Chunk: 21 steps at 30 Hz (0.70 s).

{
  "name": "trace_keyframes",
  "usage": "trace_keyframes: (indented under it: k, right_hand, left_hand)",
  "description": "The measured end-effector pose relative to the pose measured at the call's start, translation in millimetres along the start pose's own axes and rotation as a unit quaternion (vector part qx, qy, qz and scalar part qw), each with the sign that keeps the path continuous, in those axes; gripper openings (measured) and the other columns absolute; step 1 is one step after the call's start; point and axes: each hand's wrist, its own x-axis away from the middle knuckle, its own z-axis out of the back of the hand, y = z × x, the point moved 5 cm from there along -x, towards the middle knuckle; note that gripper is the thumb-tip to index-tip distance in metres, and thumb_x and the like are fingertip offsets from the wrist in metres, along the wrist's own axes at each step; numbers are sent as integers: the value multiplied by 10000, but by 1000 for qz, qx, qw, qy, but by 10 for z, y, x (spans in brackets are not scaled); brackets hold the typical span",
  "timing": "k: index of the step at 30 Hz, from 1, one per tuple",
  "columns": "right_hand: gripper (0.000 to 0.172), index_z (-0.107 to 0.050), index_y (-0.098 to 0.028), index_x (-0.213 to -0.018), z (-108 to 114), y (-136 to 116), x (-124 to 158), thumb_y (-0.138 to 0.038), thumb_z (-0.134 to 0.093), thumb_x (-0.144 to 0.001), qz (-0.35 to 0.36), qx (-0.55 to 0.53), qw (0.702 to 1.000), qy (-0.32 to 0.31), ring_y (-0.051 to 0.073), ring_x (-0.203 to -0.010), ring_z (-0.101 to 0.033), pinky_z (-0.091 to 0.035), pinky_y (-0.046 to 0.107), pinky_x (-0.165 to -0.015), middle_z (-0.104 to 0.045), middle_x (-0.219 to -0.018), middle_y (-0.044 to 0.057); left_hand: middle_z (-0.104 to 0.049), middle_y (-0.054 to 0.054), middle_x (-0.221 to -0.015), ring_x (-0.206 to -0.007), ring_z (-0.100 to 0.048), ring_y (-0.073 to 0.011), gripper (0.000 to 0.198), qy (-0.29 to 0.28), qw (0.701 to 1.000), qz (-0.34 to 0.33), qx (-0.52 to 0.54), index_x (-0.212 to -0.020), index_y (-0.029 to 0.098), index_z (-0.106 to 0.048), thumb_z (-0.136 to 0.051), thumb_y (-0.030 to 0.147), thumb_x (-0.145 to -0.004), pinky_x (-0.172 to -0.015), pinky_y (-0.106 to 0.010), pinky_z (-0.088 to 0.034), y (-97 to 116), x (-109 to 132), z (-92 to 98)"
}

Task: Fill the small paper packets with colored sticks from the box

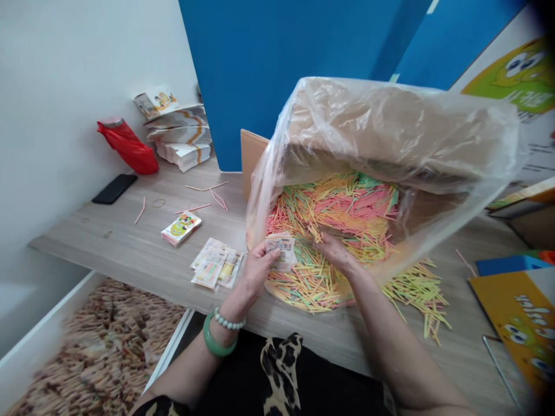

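My left hand [259, 264] is closed on a small printed plastic packet [281, 252], possibly several stacked, thumb on top. My right hand [336, 252] reaches into a clear plastic bag [277, 138] lining a cardboard box. Its fingers are pinched together on a few thin coloured sticks [315, 232]. Pink, yellow, orange and green sticks [338, 199] are heaped around that hand. Left of my left hand lie several filled packets [215, 266] in an overlapping group. A small printed carton [181, 227] rests behind them.
Loose sticks [420, 294] spill onto the table on the right. A phone [114, 189], a red bag [130, 147] and stacked flat cartons [180, 136] stand at the back left. Below the table's left edge is a white bin [82, 283] full of brownish pieces. A yellow printed board [515, 323] lies right.
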Motion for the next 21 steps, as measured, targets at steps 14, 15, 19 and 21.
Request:
trace_keyframes:
  k: [14, 15, 19, 21]
  right_hand:
    - [274, -634, -195, -984, 141, 21, 136, -236, -385, -876, 44, 150, 986, 56, 226, -922, -624, -472, 340, -855, -710, -996, 87]
    - [303, -648, -188, -1029, 148, 20, 143, -198, -389, -871, 47, 183, 982, 32, 226, -970, -634, -467, 335, -890, -718, -1054, 100]
    - [434, -632, -166, -1211, 71, -45, 136, -96, -392, -857, 48, 298, 952, -52, 225, -1004, -669, -458, 308, -898, -735, -1101, 130]
    - [523, -551, -167, -1352, 13, -116, 71, -72, -371, -870, 35, 341, 938, -54, 230, -966, -684, -458, 306, -849, -745, -1063, 133]
  left_hand:
    - [-675, -21, -776, -737, -579, -160, 128, -62, 988, -58, -127, -761, 172, -707, -718, 299, -766, -709, -281, -473, 203, -55, -325]
    - [-665, -14, -757, -721, -572, -156, 132, -50, 990, -54, -123, -752, 172, -696, -720, 302, -760, -700, -278, -470, 214, -65, -315]
    - [-674, -16, -761, -720, -578, -148, 156, -24, 994, -32, -106, -765, 163, -686, -744, 304, -734, -711, -274, -468, 185, -67, -234]
    - [-671, -14, -741, -701, -571, -142, 171, -25, 994, -29, -105, -734, 161, -679, -753, 315, -732, -699, -268, -461, 165, -43, -206]
